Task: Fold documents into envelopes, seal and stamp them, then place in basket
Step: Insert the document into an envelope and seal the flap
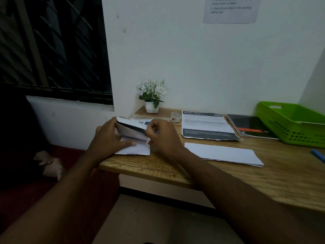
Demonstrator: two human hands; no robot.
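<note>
At the left end of the wooden desk (pixel 228 180) a folded printed document (pixel 131 129) is held up between both hands. My left hand (pixel 107 136) grips its left side, with the thumb pressing down on a white envelope (pixel 139 149) lying flat beneath. My right hand (pixel 163 136) pinches the document's right edge. A stack of white envelopes (pixel 223 154) lies to the right of my hands. A flat printed sheet (pixel 205 124) rests behind it. The green plastic basket (pixel 288 127) stands at the far right with a white envelope edge showing inside.
A white pot of flowers (pixel 151 97) and a small cup (pixel 175 117) stand near the wall. A dark notebook (pixel 253 126) lies beside the basket, a blue pen (pixel 318 154) at the right edge. An instruction sheet (pixel 231 9) hangs on the wall. A person's hand (pixel 51 163) rests at lower left.
</note>
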